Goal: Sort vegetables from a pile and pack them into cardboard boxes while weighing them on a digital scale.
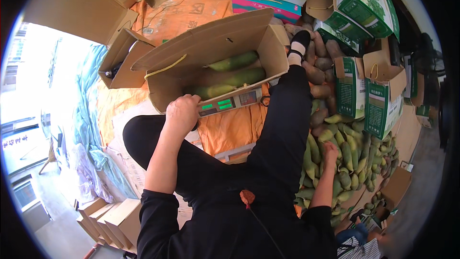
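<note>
A long open cardboard box lies in front of me with a few green radishes inside and a yellow cord handle on its wall. Below its near edge shows a digital scale with lit green displays. The fingers of my left hand are curled over the box's near rim, beside the displays. Out to the right, my right hand reaches down onto a large pile of green radishes. Its fingers are partly hidden, so whether they close around a radish does not show.
Green-and-white printed cartons stand at the right. Brownish radishes lie by my outstretched foot. A smaller open box is left of the long one, on orange sheeting. Folded cartons stand lower left. Another person is at lower right.
</note>
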Available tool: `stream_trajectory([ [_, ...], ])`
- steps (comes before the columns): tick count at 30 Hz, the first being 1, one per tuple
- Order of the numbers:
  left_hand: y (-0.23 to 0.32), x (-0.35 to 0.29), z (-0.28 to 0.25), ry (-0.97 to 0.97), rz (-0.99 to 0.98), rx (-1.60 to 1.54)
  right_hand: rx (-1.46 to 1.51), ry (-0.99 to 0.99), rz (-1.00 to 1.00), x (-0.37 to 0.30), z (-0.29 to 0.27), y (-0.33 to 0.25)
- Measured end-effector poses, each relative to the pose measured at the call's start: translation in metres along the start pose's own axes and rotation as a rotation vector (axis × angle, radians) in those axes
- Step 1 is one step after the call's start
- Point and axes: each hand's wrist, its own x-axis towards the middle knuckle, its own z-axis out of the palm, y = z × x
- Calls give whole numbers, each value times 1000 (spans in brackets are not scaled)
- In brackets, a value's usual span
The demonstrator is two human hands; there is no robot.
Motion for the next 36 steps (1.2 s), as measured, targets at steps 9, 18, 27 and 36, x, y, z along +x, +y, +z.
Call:
stream_trajectory([
  [9,0,-2,9,1,12,53,449,169,-63,5,-74,-81],
  [18,2,-4,7,-28,44,134,543,-91,-440,-96,-64,-243],
  [27,1,-5,7,-6,62,148,541,-619,-999,-202,11,-406],
  [36,3,0,6,-85,68,123,508,-963,-676,-222,218,-412],
])
